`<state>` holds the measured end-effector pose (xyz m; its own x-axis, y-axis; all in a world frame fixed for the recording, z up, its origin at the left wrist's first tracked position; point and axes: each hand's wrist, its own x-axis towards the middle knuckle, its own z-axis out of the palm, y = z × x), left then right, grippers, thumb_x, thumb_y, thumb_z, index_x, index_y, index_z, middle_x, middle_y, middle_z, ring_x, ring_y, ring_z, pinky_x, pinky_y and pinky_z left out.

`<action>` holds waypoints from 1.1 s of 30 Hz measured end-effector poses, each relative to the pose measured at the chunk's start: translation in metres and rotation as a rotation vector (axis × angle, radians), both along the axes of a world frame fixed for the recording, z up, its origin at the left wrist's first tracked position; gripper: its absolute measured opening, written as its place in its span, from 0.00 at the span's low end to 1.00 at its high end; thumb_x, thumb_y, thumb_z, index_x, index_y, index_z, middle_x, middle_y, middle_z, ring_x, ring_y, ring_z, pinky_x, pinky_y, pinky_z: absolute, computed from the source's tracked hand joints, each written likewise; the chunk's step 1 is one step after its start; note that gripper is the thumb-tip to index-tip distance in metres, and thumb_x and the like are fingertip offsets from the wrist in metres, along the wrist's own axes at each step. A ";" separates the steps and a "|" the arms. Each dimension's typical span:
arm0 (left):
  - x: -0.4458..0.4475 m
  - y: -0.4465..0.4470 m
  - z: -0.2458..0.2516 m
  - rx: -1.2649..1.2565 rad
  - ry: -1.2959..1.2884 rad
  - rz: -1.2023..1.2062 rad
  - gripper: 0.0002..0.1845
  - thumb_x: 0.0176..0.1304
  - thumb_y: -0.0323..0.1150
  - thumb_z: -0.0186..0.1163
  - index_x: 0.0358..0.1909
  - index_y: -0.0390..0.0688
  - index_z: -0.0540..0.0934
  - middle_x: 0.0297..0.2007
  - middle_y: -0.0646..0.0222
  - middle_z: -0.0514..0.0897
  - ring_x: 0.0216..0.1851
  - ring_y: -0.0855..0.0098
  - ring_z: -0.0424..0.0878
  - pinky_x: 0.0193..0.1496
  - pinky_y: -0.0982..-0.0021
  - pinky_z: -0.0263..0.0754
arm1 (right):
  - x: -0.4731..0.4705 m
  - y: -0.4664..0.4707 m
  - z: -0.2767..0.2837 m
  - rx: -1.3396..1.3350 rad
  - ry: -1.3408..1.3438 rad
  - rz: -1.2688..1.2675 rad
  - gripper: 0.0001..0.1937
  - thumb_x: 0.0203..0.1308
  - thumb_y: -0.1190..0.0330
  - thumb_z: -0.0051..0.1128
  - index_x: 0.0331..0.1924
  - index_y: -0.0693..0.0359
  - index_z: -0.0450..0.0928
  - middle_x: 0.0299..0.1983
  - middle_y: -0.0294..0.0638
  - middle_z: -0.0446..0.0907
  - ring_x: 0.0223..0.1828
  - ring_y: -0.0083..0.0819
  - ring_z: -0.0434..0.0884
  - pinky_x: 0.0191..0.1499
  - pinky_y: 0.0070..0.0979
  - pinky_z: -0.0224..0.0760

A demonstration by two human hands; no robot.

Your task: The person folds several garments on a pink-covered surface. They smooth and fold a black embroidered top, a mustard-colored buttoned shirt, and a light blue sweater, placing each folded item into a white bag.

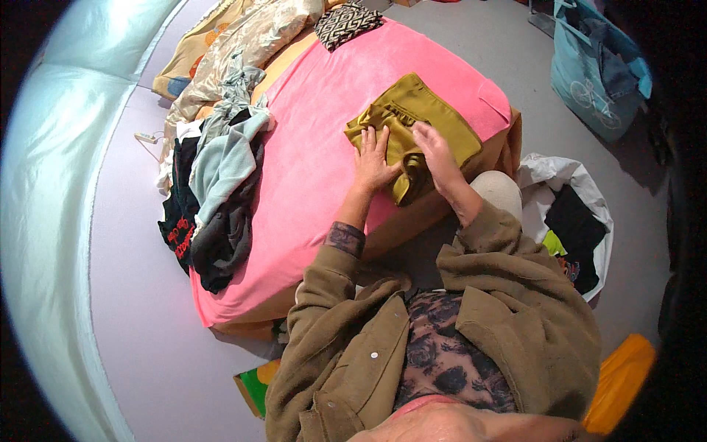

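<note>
An olive-green satiny garment (442,113), partly folded and with a gathered section, lies on a pink cloth (309,166) that covers a low couch or bed. My left hand (375,160) rests flat on the garment's left part, fingers spread. Over its middle is my right hand (436,152), held on edge with the fingers together and extended; whether it touches the fabric cannot be told. Neither hand grips the cloth. A bunched end of the garment hangs near the couch's front edge, between my wrists.
Left on the couch is a heap of clothes, light blue (226,160) and dark grey (223,248). A patterned black-and-white cloth (348,25) lies at the far end. On the floor at right stand a white bag (605,210) with dark clothes and a blue bag (580,83).
</note>
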<state>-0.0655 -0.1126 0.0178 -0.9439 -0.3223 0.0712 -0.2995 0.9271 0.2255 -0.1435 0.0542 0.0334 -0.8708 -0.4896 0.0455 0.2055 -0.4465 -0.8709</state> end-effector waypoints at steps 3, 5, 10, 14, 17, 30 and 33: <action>0.000 0.003 -0.017 -0.041 0.112 0.000 0.55 0.51 0.58 0.69 0.80 0.58 0.54 0.79 0.50 0.48 0.81 0.49 0.43 0.75 0.33 0.41 | 0.019 0.025 0.041 0.143 0.518 -0.183 0.20 0.74 0.68 0.51 0.65 0.68 0.73 0.63 0.47 0.76 0.68 0.37 0.73 0.71 0.31 0.61; -0.006 -0.004 -0.028 -0.126 0.077 -0.010 0.57 0.52 0.63 0.67 0.80 0.54 0.53 0.79 0.49 0.47 0.80 0.47 0.40 0.75 0.33 0.38 | 0.037 0.015 0.057 0.169 0.909 0.000 0.23 0.72 0.66 0.52 0.67 0.67 0.71 0.68 0.49 0.72 0.71 0.43 0.69 0.74 0.37 0.57; 0.000 -0.018 -0.033 -0.061 0.170 -0.060 0.50 0.59 0.53 0.66 0.79 0.48 0.54 0.78 0.43 0.46 0.79 0.41 0.42 0.77 0.39 0.37 | 0.021 -0.042 0.038 1.013 1.528 -0.063 0.32 0.72 0.48 0.45 0.70 0.62 0.68 0.73 0.48 0.65 0.77 0.46 0.57 0.78 0.48 0.44; 0.031 0.006 -0.020 0.728 0.586 0.074 0.40 0.63 0.34 0.68 0.73 0.36 0.60 0.71 0.47 0.63 0.72 0.56 0.63 0.71 0.57 0.62 | -0.025 -0.045 -0.014 1.143 1.319 0.082 0.33 0.75 0.46 0.38 0.74 0.62 0.62 0.77 0.45 0.59 0.80 0.40 0.53 0.80 0.40 0.42; 0.040 0.021 -0.005 1.320 0.716 0.229 0.34 0.62 0.29 0.69 0.67 0.33 0.64 0.60 0.57 0.76 0.58 0.68 0.76 0.59 0.69 0.73 | -0.027 -0.051 -0.036 1.009 1.337 0.039 0.33 0.76 0.47 0.37 0.74 0.61 0.62 0.77 0.45 0.58 0.80 0.40 0.53 0.79 0.40 0.42; 0.044 -0.024 0.082 1.356 0.616 0.352 0.29 0.60 0.26 0.63 0.64 0.35 0.68 0.46 0.61 0.81 0.42 0.69 0.83 0.45 0.70 0.81 | 0.021 -0.137 -0.035 0.296 0.602 -0.012 0.28 0.77 0.53 0.41 0.66 0.68 0.72 0.69 0.56 0.69 0.73 0.48 0.66 0.74 0.39 0.56; 0.048 -0.034 0.089 1.287 0.517 0.357 0.28 0.60 0.27 0.63 0.63 0.35 0.70 0.46 0.62 0.81 0.42 0.70 0.83 0.46 0.70 0.80 | 0.032 -0.159 -0.046 0.210 0.481 -0.025 0.26 0.77 0.56 0.43 0.64 0.72 0.73 0.68 0.59 0.71 0.70 0.50 0.70 0.73 0.36 0.59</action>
<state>-0.0177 -0.1466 0.1070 -0.7584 -0.6358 -0.1431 -0.0953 -0.1091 0.9895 -0.1119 -0.1044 -0.0125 -0.7873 -0.5103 0.3462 -0.2481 -0.2518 -0.9354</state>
